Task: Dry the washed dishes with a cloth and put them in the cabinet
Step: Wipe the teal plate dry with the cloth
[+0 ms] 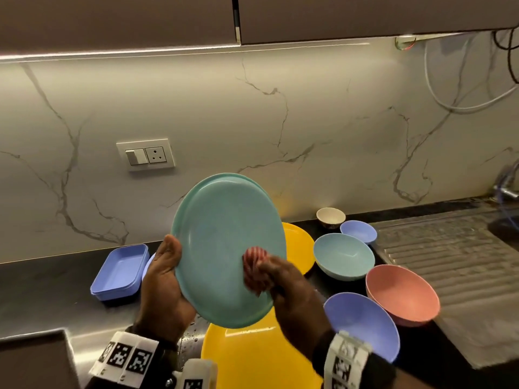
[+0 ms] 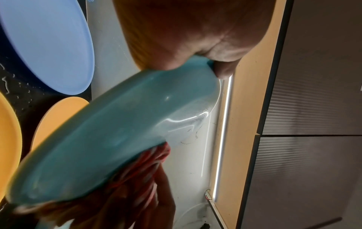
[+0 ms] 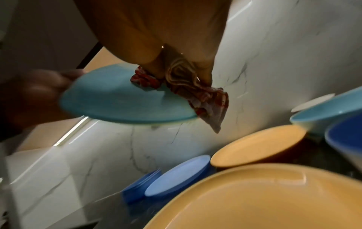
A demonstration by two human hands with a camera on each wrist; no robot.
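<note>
A teal plate (image 1: 222,242) (image 2: 125,124) (image 3: 115,99) is held up on edge above the counter, its face turned toward me. My left hand (image 1: 163,276) grips its left rim, thumb on the front. My right hand (image 1: 283,287) bunches a red and white striped cloth (image 1: 254,269) (image 3: 195,91) (image 2: 141,170) and presses it to the plate's lower right face. The closed brown cabinet doors (image 1: 337,15) hang overhead.
On the dark counter lie two yellow plates (image 1: 252,357) (image 1: 299,245), a teal bowl (image 1: 344,256), a pink bowl (image 1: 401,293), two lavender bowls (image 1: 362,324) (image 1: 359,231), a small white bowl (image 1: 330,216) and a lavender tray (image 1: 119,272). A ribbed steel drainboard (image 1: 449,248) lies right.
</note>
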